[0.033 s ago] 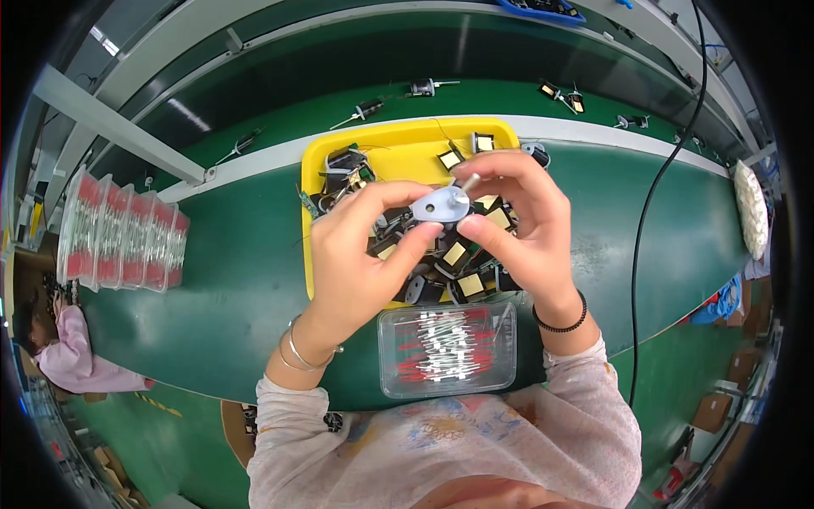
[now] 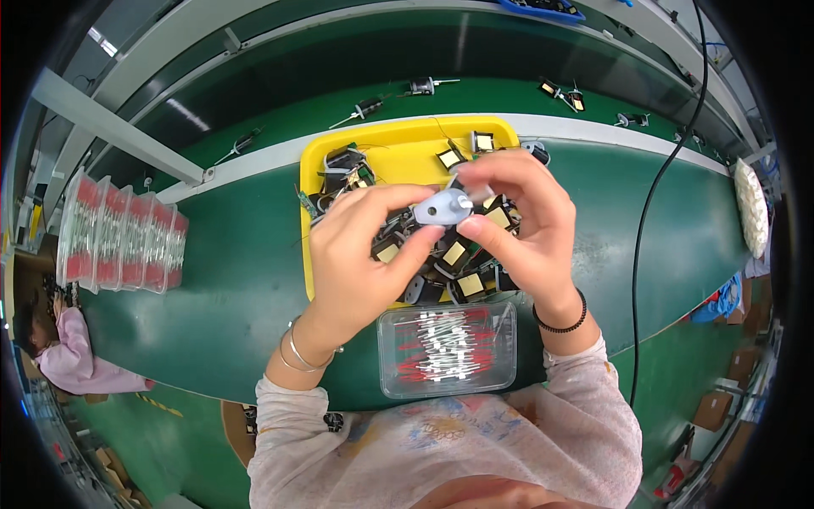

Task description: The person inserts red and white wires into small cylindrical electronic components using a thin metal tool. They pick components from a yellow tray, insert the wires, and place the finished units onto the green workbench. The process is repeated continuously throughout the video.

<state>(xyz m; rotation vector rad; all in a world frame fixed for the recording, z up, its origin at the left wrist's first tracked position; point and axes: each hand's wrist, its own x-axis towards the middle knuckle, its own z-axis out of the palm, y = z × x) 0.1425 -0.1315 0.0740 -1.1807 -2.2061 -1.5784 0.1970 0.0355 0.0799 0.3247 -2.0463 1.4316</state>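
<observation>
The left hand (image 2: 360, 246) closes its thumb and forefinger on the narrow end of a grey part (image 2: 446, 209), which is at the centre of the clock, above the yellow tray (image 2: 407, 134). One round hole is visible in this part, and a white stub (image 2: 463, 203) on its wider end. The right hand (image 2: 536, 225) is at three o'clock of the part, its thumb at the edge; the forefinger is blurred, so I cannot tell if it grips. Dark devices (image 2: 456, 253) fill much of the tray. At six o'clock lies a clear box (image 2: 388, 356) with red-and-white sticks (image 2: 447, 346); at nine o'clock, stacked boxes (image 2: 127, 233).
</observation>
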